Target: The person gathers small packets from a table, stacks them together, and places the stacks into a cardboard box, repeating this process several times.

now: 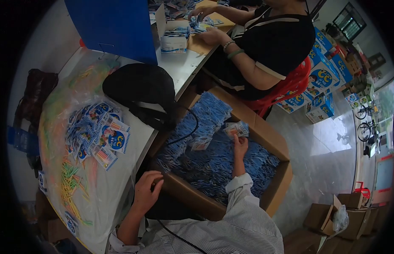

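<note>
My right hand (240,147) reaches over the large cardboard box (276,182) and holds a small clear-and-blue packet (236,129) between thumb and fingers. Below it the box is filled with blue-striped packets (231,163), with neat stacks of the same packets (201,120) along its far left side. At the table edge, beside the box's near left corner, is my left hand (148,191). Its fingers are loosely bent, thumb apart, and nothing shows in them. To its left, a pile of blue-and-white packets (95,131) lies on the plastic-covered table (120,186).
Yellow and green sticks (72,182) lie on the plastic sheet. A black bag (142,89) sits by a blue panel (114,27). Across the table a co-worker (269,46) handles packets by a white carton (173,44). Cartons (322,76) are stacked behind a red chair (286,91).
</note>
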`<state>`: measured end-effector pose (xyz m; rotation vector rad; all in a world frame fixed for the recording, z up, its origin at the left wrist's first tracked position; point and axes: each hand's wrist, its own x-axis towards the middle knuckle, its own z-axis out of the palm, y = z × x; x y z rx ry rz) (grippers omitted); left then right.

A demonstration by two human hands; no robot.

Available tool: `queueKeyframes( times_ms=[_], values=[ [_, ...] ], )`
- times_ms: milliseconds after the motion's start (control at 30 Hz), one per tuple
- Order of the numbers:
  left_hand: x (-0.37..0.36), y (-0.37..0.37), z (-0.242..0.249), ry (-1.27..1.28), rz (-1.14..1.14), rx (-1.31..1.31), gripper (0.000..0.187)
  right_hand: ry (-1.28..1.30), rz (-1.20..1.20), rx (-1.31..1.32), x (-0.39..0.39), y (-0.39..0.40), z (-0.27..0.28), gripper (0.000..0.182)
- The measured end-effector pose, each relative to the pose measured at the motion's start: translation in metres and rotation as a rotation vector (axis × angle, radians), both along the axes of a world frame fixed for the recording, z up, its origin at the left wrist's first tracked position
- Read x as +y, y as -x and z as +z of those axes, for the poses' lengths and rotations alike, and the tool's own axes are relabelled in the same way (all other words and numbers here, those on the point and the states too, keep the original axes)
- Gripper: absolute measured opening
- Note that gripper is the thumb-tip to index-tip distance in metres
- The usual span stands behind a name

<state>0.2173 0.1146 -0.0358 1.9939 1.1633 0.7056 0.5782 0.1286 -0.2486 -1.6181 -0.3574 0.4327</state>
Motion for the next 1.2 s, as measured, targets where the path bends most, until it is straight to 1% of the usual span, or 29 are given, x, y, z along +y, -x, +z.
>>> queueKeyframes(
  times_ms=[33,100,133,200,233,300,333,400,433,467,533,567,633,667,700,733,767,800,833,867,900,967,1000,1033,1067,1100,1133,1167,1200],
  values=[
    [0.000,0.001,0.000,0.000,0.002,0.006,0.016,0.003,0.001,0.001,0.004,-0.002,-0.004,0.028],
    [0.000,0.000,0.003,0.003,0.005,0.014,0.016,0.092,-0.079,-0.118,0.012,-0.008,-0.008,0.029],
    [0.001,-0.002,0.005,0.026,0.006,0.001,0.016,0.094,-0.072,-0.116,0.017,-0.010,-0.006,0.029],
    [0.002,-0.003,0.008,0.061,0.029,-0.001,0.016,0.014,-0.096,0.171,0.020,-0.009,-0.003,0.032],
    [0.003,-0.005,0.008,0.032,0.012,-0.027,0.016,0.028,-0.082,0.179,0.015,-0.003,0.003,0.032],
    [0.008,-0.007,0.009,0.010,0.013,-0.050,0.015,-0.054,0.018,0.034,0.008,0.005,0.023,0.026],
    [0.009,-0.006,0.010,0.003,-0.010,-0.055,0.015,-0.040,0.036,0.041,0.001,0.012,0.034,0.026],
    [0.012,-0.005,0.008,0.001,-0.017,-0.057,0.014,-0.160,0.028,-0.100,-0.017,0.028,0.060,0.021],
    [0.013,-0.004,0.004,0.009,-0.027,-0.065,0.013,-0.142,0.056,0.002,-0.025,0.041,0.076,0.019],
    [0.015,-0.004,0.002,0.020,-0.039,-0.074,0.012,-0.134,0.068,0.006,-0.033,0.049,0.072,0.019],
    [0.018,-0.008,0.004,0.060,-0.051,-0.050,0.011,0.004,0.361,0.000,-0.049,0.063,0.063,0.019],
    [0.020,-0.011,0.005,0.085,-0.077,-0.032,0.011,0.008,0.364,0.003,-0.050,0.071,0.058,0.019],
    [0.022,-0.017,-0.001,0.088,-0.102,-0.002,0.010,0.059,0.509,-0.016,-0.047,0.092,0.054,0.018],
    [0.024,-0.020,-0.006,0.086,-0.129,0.028,0.009,0.059,0.510,-0.017,-0.044,0.100,0.057,0.018],
    [0.028,-0.022,-0.011,0.086,-0.125,0.030,0.009,0.148,0.541,-0.049,-0.038,0.110,0.066,0.019],
    [0.031,-0.024,-0.017,0.116,-0.145,0.056,0.013,0.237,0.571,-0.080,-0.034,0.118,0.070,0.020],
    [0.035,-0.026,-0.023,0.145,-0.167,0.083,0.018,0.235,0.574,-0.078,-0.033,0.122,0.057,0.020],
    [0.037,-0.030,-0.029,0.144,-0.164,0.085,0.018,0.150,0.589,-0.136,-0.028,0.126,0.048,0.021],
    [0.040,-0.035,-0.035,0.158,-0.147,0.134,0.024,0.064,0.605,-0.194,-0.026,0.129,0.040,0.023],
    [0.042,-0.039,-0.040,0.171,-0.128,0.185,0.031,0.061,0.610,-0.193,-0.029,0.129,0.034,0.023],
    [0.042,-0.043,-0.042,0.172,-0.124,0.187,0.031,0.054,0.644,-0.212,-0.034,0.134,0.056,0.024],
    [0.041,-0.053,-0.045,-0.132,-0.102,0.174,0.045,0.053,0.670,-0.228,-0.046,0.142,0.082,0.026],
    [0.042,-0.055,-0.044,-0.130,-0.109,0.172,0.045,-0.006,0.685,-0.170,-0.052,0.144,0.088,0.027],
    [0.044,-0.057,-0.042,-0.091,-0.171,0.125,0.045,-0.067,0.699,-0.113,-0.055,0.145,0.094,0.027],
    [0.046,-0.059,-0.042,-0.050,-0.234,0.080,0.044,-0.064,0.692,-0.113,-0.056,0.147,0.101,0.027],
    [0.048,-0.059,-0.046,-0.046,-0.243,0.080,0.044,-0.089,0.705,-0.017,-0.057,0.149,0.107,0.028],
    [0.049,-0.058,-0.053,0.085,-0.320,0.024,0.041,-0.113,0.717,0.079,-0.060,0.150,0.111,0.028],
    [0.049,-0.057,-0.057,0.217,-0.394,-0.033,0.038,-0.108,0.712,0.082,-0.061,0.148,0.113,0.028],
    [0.049,-0.056,-0.055,0.219,-0.395,-0.033,0.038,-0.093,0.798,0.012,-0.061,0.145,0.116,0.027]
  ],
)
